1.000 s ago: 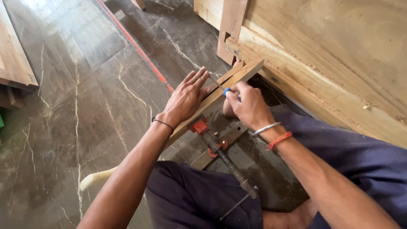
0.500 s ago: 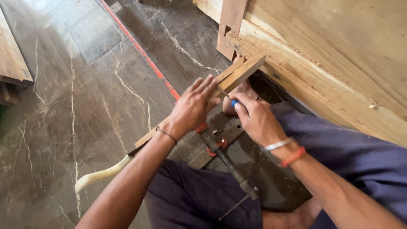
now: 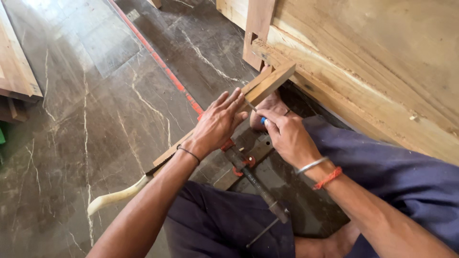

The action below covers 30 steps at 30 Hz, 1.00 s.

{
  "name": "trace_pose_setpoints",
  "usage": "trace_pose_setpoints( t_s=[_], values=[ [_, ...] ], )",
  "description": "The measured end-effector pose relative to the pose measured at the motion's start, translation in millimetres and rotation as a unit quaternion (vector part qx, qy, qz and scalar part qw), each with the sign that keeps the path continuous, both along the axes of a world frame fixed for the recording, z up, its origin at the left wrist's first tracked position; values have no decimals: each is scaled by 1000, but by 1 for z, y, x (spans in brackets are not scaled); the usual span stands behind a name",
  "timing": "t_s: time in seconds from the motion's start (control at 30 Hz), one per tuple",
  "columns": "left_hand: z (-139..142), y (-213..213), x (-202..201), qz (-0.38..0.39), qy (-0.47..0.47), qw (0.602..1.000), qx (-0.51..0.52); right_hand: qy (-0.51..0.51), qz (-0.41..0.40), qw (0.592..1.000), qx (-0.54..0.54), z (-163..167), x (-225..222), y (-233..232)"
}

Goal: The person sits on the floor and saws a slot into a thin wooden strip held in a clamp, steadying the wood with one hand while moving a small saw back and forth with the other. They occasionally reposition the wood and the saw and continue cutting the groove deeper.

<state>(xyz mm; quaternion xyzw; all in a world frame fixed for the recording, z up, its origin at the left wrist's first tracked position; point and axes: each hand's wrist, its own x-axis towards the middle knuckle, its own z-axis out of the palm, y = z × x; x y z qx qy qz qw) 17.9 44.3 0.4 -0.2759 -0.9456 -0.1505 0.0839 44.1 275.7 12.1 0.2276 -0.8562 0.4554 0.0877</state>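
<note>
A long wooden strip (image 3: 267,86) runs diagonally across my lap, its far end resting against a big wooden frame (image 3: 363,62). My left hand (image 3: 217,124) lies flat on the strip with fingers spread, pressing it down. My right hand (image 3: 284,136) pinches a small blue-tipped pencil or marker (image 3: 262,120) against the strip's side, just below the left fingertips. A bare foot shows under the strip behind my right hand.
A red-jawed metal bar clamp (image 3: 248,177) lies on a wood block below my hands. A handsaw with a pale handle (image 3: 112,197) lies on the dark marble floor (image 3: 95,110). Boards (image 3: 14,67) are stacked at far left. A red line crosses the floor.
The view has drifted slightly, shifting both hands lower in the frame. The left hand stays on the strip and the right hand stays at its side with the marker.
</note>
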Motion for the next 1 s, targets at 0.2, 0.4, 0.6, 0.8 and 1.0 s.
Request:
trace_pose_setpoints(
  t_s=[0.2,0.4,0.6,0.8,1.0],
  values=[
    [4,-14,-25,8,27,991,-134,-128,-4,992,-2,-3,-31,-27],
    [10,-4,-5,4,-16,1000,7,21,6,1000,-15,0,-11,-11],
    [-2,-3,-9,27,2,999,-22,-53,-6,999,-9,-10,-20,-13],
    [11,-22,-41,-28,29,997,-73,3,-6,1000,6,-4,-44,-41],
    [-11,3,3,-6,28,999,37,32,11,999,-16,-7,3,3]
  ],
)
